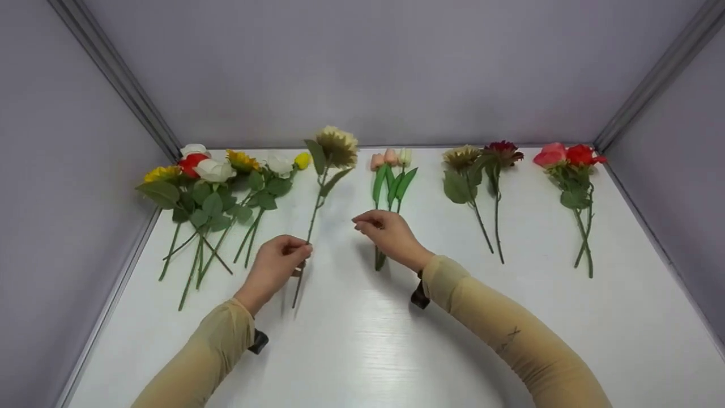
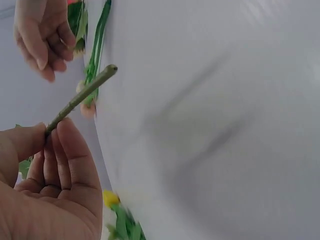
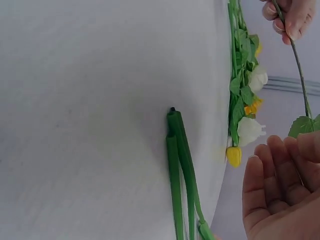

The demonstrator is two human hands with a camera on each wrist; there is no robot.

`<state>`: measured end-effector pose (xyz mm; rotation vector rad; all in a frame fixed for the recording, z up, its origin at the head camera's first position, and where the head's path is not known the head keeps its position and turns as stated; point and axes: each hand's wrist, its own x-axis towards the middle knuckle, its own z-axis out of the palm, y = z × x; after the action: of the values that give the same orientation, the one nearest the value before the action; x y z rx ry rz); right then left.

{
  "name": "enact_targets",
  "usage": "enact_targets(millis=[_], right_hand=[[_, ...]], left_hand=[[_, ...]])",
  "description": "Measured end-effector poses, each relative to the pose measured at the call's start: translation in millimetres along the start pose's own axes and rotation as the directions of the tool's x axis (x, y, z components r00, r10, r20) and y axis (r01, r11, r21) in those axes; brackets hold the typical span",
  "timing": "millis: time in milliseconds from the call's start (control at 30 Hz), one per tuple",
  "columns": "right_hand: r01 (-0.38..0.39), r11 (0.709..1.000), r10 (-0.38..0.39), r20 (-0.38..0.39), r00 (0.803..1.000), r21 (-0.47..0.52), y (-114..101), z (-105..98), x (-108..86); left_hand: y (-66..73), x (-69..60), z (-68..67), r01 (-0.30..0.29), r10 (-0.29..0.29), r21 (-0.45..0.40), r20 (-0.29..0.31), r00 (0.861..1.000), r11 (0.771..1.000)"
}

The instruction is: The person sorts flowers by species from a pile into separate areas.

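My left hand (image 1: pixel 274 267) pinches the stem of a cream many-petalled flower (image 1: pixel 338 147) between thumb and fingers. The flower is raised off the table, its head pointing away and its cut stem end (image 2: pixel 95 84) toward me. My right hand (image 1: pixel 395 237) is above the lower stems of the tulips (image 1: pixel 391 157), which are pink and pale cream with green leaves. In the right wrist view, the right hand's fingers (image 3: pixel 255 185) are loosely bent with nothing between them, and the green tulip stems (image 3: pixel 184 155) lie below, apart from the hand.
On the left of the white table (image 1: pixel 362 351) lies a cluster of white roses (image 1: pixel 215 169), a red flower (image 1: pixel 192 163) and sunflowers (image 1: pixel 242 161). A yellow bud (image 1: pixel 302 161) lies beside them. Farther right are a dark red flower (image 1: pixel 502 153) and coral-red flowers (image 1: pixel 580 154). Grey walls (image 1: pixel 396 73) enclose the table.
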<state>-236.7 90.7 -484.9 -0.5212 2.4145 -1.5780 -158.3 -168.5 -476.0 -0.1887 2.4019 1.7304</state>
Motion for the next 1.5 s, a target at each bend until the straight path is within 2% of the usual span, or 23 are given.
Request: enact_targets(millis=[67, 200, 333, 433, 600, 733, 800, 967, 1200, 1400, 1500], right_hand=[[-0.033, 0.993, 0.034, -0.01, 0.999, 0.114, 0, -8, -0.2], [-0.077, 0.953, 0.093, -0.043, 0.995, 0.295, -3, -24, -2.4], [-0.108, 0.9, 0.144, -0.055, 0.988, 0.423, -5, -39, -6.8], [-0.124, 0.868, 0.17, -0.053, 0.984, 0.481, -4, -48, -10.1], [-0.149, 0.818, 0.221, -0.064, 0.973, 0.556, -1, -57, -14.8], [-0.168, 0.759, 0.244, -0.037, 0.969, 0.629, 0, -62, -18.7], [-0.176, 0.743, 0.247, -0.021, 0.969, 0.646, 1, -64, -20.7], [-0.163, 0.747, 0.244, -0.038, 0.969, 0.644, 3, -70, -24.4], [-0.114, 0.732, 0.243, -0.101, 0.965, 0.671, 5, -82, -28.8], [-0.097, 0.714, 0.249, -0.122, 0.961, 0.693, 7, -84, -31.5], [-0.087, 0.736, 0.238, -0.137, 0.962, 0.672, 7, -84, -33.1]], left_hand=[[6.3, 1.7, 18.7, -0.016, 0.016, -0.014, 0.02, 1.0, 1.0], [20.5, 8.6, 51.3, -0.054, 0.056, -0.045, 0.046, 0.997, 0.998], [32.7, 16.6, 77.5, -0.09, 0.096, -0.071, 0.08, 0.992, 0.993], [37.4, 21.2, 94.9, -0.116, 0.124, -0.078, 0.109, 0.986, 0.99], [39.9, 24.0, 116.9, -0.173, 0.179, -0.061, 0.127, 0.976, 0.983], [39.1, 25.3, 126.0, -0.174, 0.183, -0.071, 0.14, 0.973, 0.982], [38.6, 25.1, 128.2, -0.16, 0.171, -0.084, 0.148, 0.974, 0.983], [36.8, 20.0, 133.3, -0.149, 0.167, -0.109, 0.184, 0.969, 0.983], [25.8, 5.8, 144.5, -0.093, 0.114, -0.085, 0.294, 0.949, 0.992], [21.8, 2.3, 153.6, -0.11, 0.134, -0.096, 0.302, 0.944, 0.989], [23.0, 0.4, 159.5, -0.136, 0.156, -0.085, 0.313, 0.937, 0.987]])
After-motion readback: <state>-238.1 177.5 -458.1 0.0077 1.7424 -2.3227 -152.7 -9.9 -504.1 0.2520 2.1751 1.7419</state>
